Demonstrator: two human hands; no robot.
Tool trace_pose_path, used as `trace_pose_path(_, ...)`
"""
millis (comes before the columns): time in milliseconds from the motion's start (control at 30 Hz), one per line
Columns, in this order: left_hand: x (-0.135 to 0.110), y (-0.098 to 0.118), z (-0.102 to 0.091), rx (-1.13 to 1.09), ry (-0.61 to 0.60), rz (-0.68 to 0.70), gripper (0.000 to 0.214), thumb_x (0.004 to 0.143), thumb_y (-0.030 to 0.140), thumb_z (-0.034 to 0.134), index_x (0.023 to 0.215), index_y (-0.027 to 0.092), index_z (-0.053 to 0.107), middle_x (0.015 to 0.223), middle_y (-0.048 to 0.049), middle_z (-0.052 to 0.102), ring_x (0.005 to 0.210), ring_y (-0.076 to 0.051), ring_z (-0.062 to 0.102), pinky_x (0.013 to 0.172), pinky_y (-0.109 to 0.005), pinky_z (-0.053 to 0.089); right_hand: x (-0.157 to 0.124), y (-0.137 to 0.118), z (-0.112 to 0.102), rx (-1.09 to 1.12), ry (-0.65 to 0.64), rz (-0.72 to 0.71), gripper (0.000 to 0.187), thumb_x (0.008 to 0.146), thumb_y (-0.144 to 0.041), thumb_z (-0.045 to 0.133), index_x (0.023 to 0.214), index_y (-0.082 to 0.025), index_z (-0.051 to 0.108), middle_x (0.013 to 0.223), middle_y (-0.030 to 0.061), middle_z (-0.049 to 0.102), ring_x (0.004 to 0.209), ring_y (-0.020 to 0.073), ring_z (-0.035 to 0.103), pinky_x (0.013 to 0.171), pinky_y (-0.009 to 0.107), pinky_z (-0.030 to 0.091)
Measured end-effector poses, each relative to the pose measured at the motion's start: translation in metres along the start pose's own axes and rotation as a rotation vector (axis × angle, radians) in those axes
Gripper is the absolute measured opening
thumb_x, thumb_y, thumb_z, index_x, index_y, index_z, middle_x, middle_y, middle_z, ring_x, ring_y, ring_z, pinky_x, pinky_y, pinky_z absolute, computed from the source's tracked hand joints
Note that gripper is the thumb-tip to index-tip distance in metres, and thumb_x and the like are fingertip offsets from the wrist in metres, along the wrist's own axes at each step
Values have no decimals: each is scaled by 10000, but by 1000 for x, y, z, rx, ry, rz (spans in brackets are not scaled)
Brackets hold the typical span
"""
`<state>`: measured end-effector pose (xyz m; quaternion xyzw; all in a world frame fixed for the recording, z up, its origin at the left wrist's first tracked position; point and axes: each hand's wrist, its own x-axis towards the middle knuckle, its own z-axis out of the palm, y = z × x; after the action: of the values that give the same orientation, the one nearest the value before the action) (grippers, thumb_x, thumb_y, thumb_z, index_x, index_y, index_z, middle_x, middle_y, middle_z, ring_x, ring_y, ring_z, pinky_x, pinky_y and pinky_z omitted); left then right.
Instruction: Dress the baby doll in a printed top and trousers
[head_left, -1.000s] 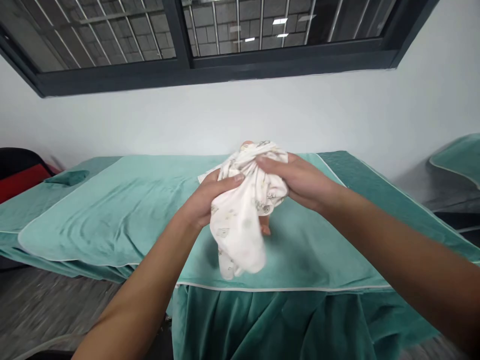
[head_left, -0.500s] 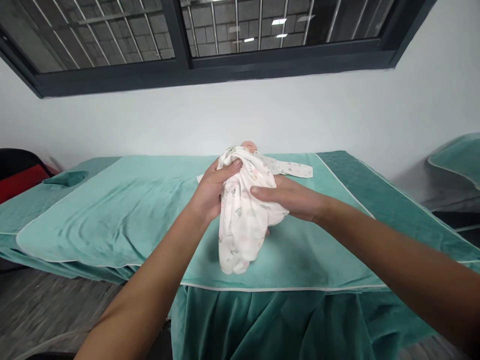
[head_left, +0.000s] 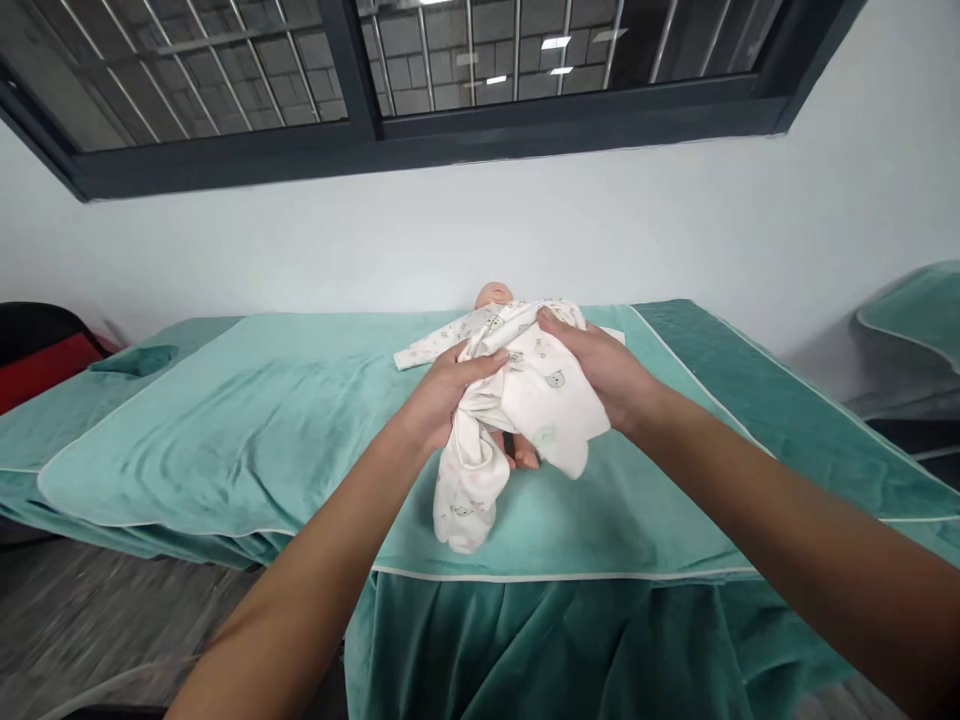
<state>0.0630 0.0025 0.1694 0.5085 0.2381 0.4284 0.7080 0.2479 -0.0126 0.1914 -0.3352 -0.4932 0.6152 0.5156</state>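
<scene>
Both my hands grip a pair of white printed baby pants, bunched at the top, with one leg hanging to the left and the other spread to the right. My left hand is closed on the bunched cloth, thumb on top. My right hand pinches the upper right part, its thumb over the fabric. Behind the pants a baby doll lies on its back, head toward the wall, in a white printed top with the sleeves stretched out. Its feet show below the cloth; its middle is hidden.
A light green cover with white piping lies over the bed, darker green fabric hanging at the front. A barred window is above the white wall. A red and black object stands at the left.
My right hand has moved up and right along the pants, spreading the cloth. The doll's feet and left-side sleeve are now uncovered. My left hand has shifted slightly right and down.
</scene>
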Motion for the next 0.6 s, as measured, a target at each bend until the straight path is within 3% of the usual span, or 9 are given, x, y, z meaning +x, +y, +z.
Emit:
trace_pose_path(133,9,-16,-6,-99,101,-7,517,737,312,819,1201,153,657,1066,-120,770,979,-299,742,891,-425,577,-9,20,-8,-104,42,117,453,797,-460,801,1136,-173,712,929,81,784,838,236,729,751,342,581)
trace_pose_path(300,11,-56,-21,27,180,-215,486,697,335,844,1116,151,680,977,-118,773,858,-271,741,791,-393,579,-30,71,-29,-232,91,237,433,743,-402,821,1121,-206,743,1049,72,787,963,271,717,812,372,573)
trace_pose_path(400,9,-73,-24,330,199,-249,321,750,339,781,999,155,697,911,-80,767,802,-227,709,737,-334,544,-44,98,-39,-386,176,237,407,756,-443,773,1099,-225,756,1076,66,786,1067,324,690,887,442,556)
trace_pose_path(500,8,-78,-22,716,95,-247,168,812,317,668,887,171,701,887,-60,761,801,-225,684,709,-307,507,-55,118,-45,-542,242,237,375,795,-470,706,1081,-233,760,1124,66,779,1107,350,673,947,486,525)
trace_pose_path(600,10,-79,-18,1112,-25,-194,144,837,267,579,839,191,701,955,-91,764,923,-270,688,770,-324,497,-61,132,-51,-628,301,240,362,812,-464,659,1066,-223,752,1122,65,777,1103,348,674,962,482,510)
